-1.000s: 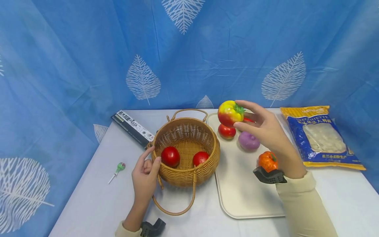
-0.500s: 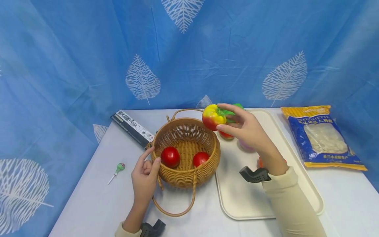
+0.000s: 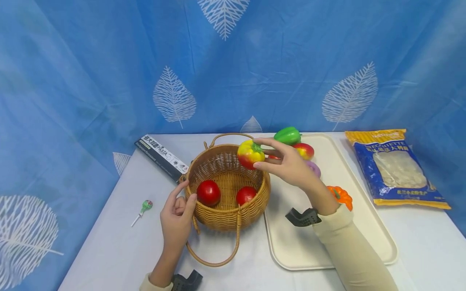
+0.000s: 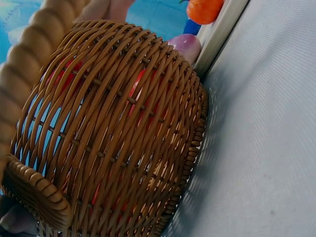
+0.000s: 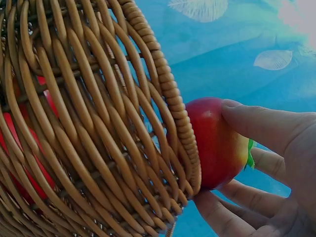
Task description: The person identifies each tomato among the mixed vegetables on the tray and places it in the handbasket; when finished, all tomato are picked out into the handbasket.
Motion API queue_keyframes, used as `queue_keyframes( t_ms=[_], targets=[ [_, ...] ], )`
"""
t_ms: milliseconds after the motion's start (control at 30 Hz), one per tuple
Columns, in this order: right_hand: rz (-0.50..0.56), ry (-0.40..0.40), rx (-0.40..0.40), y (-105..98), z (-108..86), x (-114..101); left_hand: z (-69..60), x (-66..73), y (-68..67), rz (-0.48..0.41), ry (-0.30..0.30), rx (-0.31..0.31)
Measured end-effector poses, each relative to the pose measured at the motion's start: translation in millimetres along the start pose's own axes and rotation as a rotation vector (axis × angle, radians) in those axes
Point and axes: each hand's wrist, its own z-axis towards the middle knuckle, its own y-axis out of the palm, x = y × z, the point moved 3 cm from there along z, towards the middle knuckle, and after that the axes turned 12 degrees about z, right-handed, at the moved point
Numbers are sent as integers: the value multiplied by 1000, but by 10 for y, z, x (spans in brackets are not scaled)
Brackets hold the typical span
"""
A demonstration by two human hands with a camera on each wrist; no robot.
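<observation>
Pinched between thumb and fingers of my right hand (image 3: 287, 165) is a yellow-and-red pepper (image 3: 250, 154) with a green stem, at the upper right rim of a wicker basket (image 3: 218, 216). In the right wrist view the pepper (image 5: 212, 143) is partly behind the basket rim. My left hand (image 3: 176, 218) touches the basket's left rim with thumb and index finger, the other fingers curled. Two red round fruits, one at left (image 3: 208, 192) and one at right (image 3: 246, 195), lie inside the basket.
A cream tray (image 3: 302, 242) right of the basket holds a green pepper (image 3: 287, 136), a red-yellow fruit (image 3: 305, 151), a purple item (image 3: 314, 168) and an orange pumpkin (image 3: 341, 197). A pasta bag (image 3: 398, 169), a pasta box (image 3: 162, 157) and a lollipop (image 3: 147, 205) lie around.
My right hand has carried the pepper left and slightly down, from above the tray to the basket's rim. The green pepper and pumpkin show more fully. My left hand stays on the rim.
</observation>
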Motion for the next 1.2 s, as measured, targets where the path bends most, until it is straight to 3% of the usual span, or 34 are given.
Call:
queue_keyframes(
  t_ms=[333, 800, 1200],
  targets=[
    [-40, -58, -16, 84, 20, 43, 5, 3, -6, 4, -5, -2],
    [-175, -99, -33, 136, 25, 87, -3, -15, -1, -11, -6, 2],
    [-101, -138, 29, 54, 30, 83, -2, -24, 3, -6, -10, -4]
  ],
)
